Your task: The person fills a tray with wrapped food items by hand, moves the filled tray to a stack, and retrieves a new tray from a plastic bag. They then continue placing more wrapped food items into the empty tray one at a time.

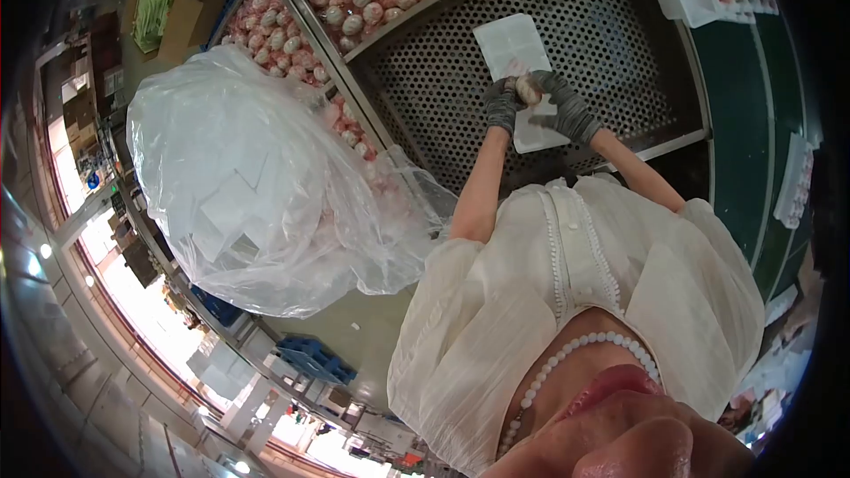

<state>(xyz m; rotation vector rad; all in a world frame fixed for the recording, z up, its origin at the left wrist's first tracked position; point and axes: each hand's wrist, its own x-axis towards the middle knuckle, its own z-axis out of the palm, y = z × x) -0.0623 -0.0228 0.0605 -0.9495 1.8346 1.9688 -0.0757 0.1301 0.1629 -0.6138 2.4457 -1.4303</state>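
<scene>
Both bare forearms were stretched forward. The gloved left hand (501, 104) and the gloved right hand (567, 108) were held close together, with the fingers curled shut.

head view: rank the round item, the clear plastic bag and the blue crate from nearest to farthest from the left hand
1. round item: touching, held between the left hand and right hand.
2. clear plastic bag: off to the left side.
3. blue crate: farthest, low on the floor behind the bag.
</scene>
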